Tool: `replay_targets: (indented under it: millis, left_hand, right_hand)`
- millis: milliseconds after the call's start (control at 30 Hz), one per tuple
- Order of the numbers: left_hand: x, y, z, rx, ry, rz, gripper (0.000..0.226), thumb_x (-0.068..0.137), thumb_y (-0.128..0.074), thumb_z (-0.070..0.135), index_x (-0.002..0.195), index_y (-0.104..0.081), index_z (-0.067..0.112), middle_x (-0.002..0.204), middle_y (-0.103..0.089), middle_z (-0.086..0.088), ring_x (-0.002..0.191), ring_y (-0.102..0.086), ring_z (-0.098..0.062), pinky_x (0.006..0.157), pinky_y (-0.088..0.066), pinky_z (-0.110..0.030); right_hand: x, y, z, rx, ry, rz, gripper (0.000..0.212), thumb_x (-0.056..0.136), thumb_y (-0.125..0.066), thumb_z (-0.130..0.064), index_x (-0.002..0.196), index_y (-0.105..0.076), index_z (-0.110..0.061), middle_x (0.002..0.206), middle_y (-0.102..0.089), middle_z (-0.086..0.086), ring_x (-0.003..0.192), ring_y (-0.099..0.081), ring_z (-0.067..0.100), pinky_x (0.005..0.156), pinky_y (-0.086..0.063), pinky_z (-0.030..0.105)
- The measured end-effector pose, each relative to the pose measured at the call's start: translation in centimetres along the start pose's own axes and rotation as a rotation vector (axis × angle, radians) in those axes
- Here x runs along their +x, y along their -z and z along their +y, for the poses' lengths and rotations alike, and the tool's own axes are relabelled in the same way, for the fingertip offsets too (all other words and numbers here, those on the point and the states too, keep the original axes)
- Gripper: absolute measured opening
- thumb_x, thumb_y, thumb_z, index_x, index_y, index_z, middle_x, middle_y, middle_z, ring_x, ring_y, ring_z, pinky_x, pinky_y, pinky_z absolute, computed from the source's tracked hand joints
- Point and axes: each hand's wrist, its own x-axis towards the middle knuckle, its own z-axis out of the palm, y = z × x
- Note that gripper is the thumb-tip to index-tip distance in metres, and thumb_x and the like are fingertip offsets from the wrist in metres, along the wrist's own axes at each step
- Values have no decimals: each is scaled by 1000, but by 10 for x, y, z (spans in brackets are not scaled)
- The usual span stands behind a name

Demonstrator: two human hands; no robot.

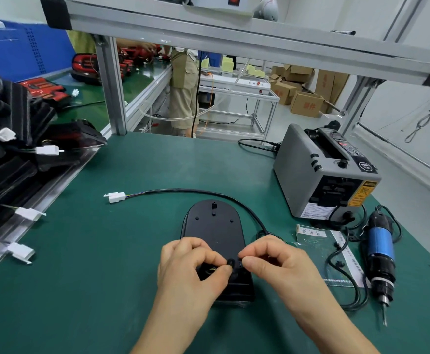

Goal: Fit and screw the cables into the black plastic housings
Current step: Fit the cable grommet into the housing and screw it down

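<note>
A black plastic housing lies flat on the green mat, rounded end away from me. A black cable arcs from a white connector round the housing's far right side to its near end. My left hand and my right hand meet over that near end. Both pinch the cable's small black grommet between thumb and fingers, right at the housing's opening. The housing's near part is mostly hidden under my hands.
A grey tape dispenser stands at the right. An electric screwdriver with a blue body lies near the right edge beside a printed sheet. Stacked black housings with white connectors fill the left. Another person stands beyond the frame.
</note>
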Motion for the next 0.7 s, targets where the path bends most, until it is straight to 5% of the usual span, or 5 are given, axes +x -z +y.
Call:
replay_targets:
  millis: [267, 533, 700]
  left_hand:
    - [0, 0, -1, -4, -16, 10, 15, 70, -76, 26, 62, -67, 35, 92, -55, 24, 109, -33, 8, 88, -32, -20]
    - [1, 0, -2, -21, -35, 15, 16, 69, -76, 25, 64, -67, 37, 94, -51, 31, 110, -32, 8, 87, -32, -21]
    - [1, 1, -2, -7, -68, -14, 16, 72, -76, 24, 62, -67, 33, 96, -51, 31, 110, -32, 8, 88, -30, -17]
  right_hand:
    - [0, -6, 4, -68, 9, -34, 26, 78, -74, -5, 73, -73, -31, 79, -65, -8, 77, -59, 8, 73, -43, 15]
    - [4, -10, 3, -130, -32, -5, 18, 73, -78, -12, 66, -68, -25, 69, -65, -10, 61, -55, -1, 61, -42, 12]
    - [10, -7, 0, -273, -25, -62, 15, 75, -76, -22, 75, -69, -36, 80, -66, -16, 79, -58, 2, 75, -46, 21]
